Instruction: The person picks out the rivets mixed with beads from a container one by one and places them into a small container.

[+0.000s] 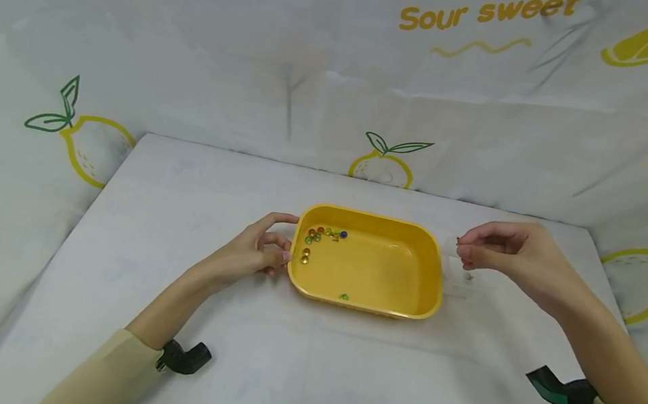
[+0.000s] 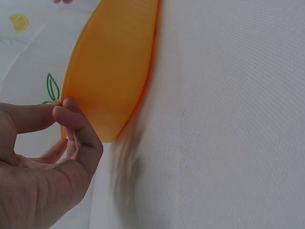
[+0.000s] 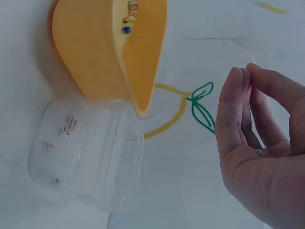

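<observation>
My left hand [image 1: 253, 247] grips the left end of a yellow plastic basin [image 1: 367, 296], with thumb and fingers at its rim in the left wrist view. Several glass marbles [image 1: 318, 232] lie along the basin's left side, one of them blue [image 3: 126, 30]. A small orange-brown piece [image 1: 335, 238] is beside them, and a green marble [image 1: 345, 297] sits by the near wall. My right hand [image 1: 508, 250] is raised right of the basin, fingertips together. A small reddish piece [image 1: 458, 241] shows at its fingertips in the head view; its kind is too small to tell.
A clear plastic box [image 3: 86, 157] stands against the basin's right end, with a few small pieces [image 3: 70, 125] at its bottom. The white table [image 1: 229, 176] ends at a lemon-print cloth [image 1: 223, 79] behind. A dark band with a mount [image 1: 185, 356] is on each wrist.
</observation>
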`<control>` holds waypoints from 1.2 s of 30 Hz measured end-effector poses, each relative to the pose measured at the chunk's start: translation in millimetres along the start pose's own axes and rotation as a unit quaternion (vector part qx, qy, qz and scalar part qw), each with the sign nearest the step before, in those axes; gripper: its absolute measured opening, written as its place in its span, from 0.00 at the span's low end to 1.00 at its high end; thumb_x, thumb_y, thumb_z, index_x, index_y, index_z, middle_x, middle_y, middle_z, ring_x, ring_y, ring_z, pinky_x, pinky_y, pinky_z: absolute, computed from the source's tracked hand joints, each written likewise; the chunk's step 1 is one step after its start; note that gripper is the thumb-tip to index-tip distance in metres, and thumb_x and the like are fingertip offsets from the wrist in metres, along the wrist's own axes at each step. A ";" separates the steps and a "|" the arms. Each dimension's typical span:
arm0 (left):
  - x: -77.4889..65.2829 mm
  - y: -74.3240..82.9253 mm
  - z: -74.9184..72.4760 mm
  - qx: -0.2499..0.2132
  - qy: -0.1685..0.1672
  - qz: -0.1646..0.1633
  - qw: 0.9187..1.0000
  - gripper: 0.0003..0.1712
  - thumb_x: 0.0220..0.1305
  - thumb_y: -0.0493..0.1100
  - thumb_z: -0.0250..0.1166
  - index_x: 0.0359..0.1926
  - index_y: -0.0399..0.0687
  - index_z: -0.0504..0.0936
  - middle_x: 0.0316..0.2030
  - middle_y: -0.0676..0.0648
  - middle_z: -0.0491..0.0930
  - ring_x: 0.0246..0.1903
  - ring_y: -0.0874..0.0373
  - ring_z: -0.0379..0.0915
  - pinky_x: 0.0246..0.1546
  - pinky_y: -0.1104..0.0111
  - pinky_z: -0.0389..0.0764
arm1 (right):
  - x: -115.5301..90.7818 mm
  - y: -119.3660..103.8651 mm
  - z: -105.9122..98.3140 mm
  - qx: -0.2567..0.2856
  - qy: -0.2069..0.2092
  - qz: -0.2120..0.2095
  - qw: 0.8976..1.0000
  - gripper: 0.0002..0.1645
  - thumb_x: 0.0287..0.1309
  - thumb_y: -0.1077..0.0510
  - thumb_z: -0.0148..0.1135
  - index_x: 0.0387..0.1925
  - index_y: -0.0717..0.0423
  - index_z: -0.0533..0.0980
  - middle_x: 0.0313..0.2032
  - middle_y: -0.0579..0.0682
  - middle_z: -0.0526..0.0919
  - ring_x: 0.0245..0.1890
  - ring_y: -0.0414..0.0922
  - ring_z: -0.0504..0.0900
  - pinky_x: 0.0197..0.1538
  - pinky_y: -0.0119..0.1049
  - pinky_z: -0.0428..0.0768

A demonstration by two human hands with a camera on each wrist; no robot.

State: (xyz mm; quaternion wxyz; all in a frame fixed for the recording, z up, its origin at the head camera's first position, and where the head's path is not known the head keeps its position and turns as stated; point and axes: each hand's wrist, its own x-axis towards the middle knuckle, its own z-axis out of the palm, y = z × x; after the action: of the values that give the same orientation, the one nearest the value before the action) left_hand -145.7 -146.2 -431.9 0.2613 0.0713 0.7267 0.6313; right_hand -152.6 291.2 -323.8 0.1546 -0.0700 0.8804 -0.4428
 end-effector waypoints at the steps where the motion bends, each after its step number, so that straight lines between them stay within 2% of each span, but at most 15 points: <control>1: 0.2 0.0 0.1 0.001 0.000 0.000 1.000 0.40 0.74 0.34 0.64 0.81 0.60 0.62 0.49 0.43 0.79 0.36 0.49 0.77 0.38 0.68 0.82 | -0.7 2.3 -1.0 -0.003 0.003 0.003 1.000 0.14 0.73 0.55 0.71 0.52 0.59 0.85 0.37 0.39 0.93 0.38 0.43 0.91 0.48 0.27 0.88; 11: 0.9 0.1 0.8 0.003 0.001 -0.001 1.000 0.40 0.74 0.34 0.63 0.81 0.59 0.62 0.49 0.44 0.79 0.35 0.50 0.76 0.37 0.68 0.82 | -3.7 24.2 -8.7 -0.029 0.015 0.024 0.999 0.15 0.73 0.53 0.70 0.53 0.59 0.85 0.37 0.36 0.93 0.39 0.40 0.92 0.47 0.25 0.87; 21: 0.8 0.2 1.1 0.000 0.001 -0.001 1.000 0.40 0.74 0.34 0.64 0.81 0.59 0.62 0.48 0.45 0.79 0.35 0.50 0.76 0.37 0.68 0.82 | -2.9 50.3 -13.7 -0.003 0.013 0.027 1.000 0.14 0.75 0.57 0.67 0.53 0.63 0.84 0.39 0.34 0.93 0.39 0.40 0.92 0.46 0.24 0.88; 31: 1.1 0.3 1.8 -0.001 -0.001 -0.002 1.000 0.40 0.73 0.34 0.63 0.81 0.59 0.62 0.48 0.45 0.79 0.37 0.49 0.76 0.37 0.68 0.82 | 3.3 66.3 -17.7 -0.028 0.006 0.029 0.999 0.17 0.76 0.57 0.67 0.55 0.67 0.83 0.39 0.35 0.92 0.39 0.41 0.89 0.42 0.31 0.90; 36: -0.2 1.2 1.6 0.001 0.002 -0.004 1.000 0.40 0.73 0.34 0.63 0.81 0.60 0.62 0.48 0.45 0.78 0.37 0.49 0.76 0.38 0.69 0.82 | 9.3 69.2 -17.2 -0.036 -0.008 0.046 0.998 0.21 0.76 0.55 0.67 0.58 0.68 0.81 0.41 0.38 0.93 0.40 0.42 0.90 0.45 0.33 0.91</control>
State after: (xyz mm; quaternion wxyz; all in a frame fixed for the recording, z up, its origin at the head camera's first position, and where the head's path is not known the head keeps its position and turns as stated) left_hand -145.1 -144.6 -430.8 0.2621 0.0677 0.7283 0.6295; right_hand -166.2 343.2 -371.6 0.1794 -0.0381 0.8968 -0.4027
